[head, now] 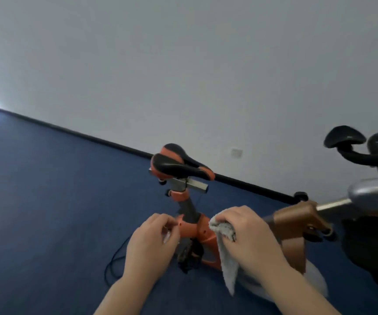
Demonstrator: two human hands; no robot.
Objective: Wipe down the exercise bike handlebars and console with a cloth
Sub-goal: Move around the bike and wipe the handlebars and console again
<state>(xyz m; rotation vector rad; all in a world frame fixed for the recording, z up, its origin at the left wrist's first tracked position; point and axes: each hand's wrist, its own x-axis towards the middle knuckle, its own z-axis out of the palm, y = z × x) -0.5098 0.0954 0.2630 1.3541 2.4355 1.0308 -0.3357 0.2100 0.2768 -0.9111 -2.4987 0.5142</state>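
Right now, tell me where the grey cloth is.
In the head view, the grey terry cloth hangs from the closed right hand, low and right of centre, beside the orange bike frame.

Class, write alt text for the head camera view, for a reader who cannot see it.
A person's right hand grips a light grey terry cloth that hangs beside an orange and black exercise bike, while the left hand pinches something small by the frame. The bike's black and orange saddle rises behind, on a blue floor against a pale wall.

Two exercise bikes [190, 201] — two saddles [179, 164], one cloth [225, 253], two hands [151, 242].
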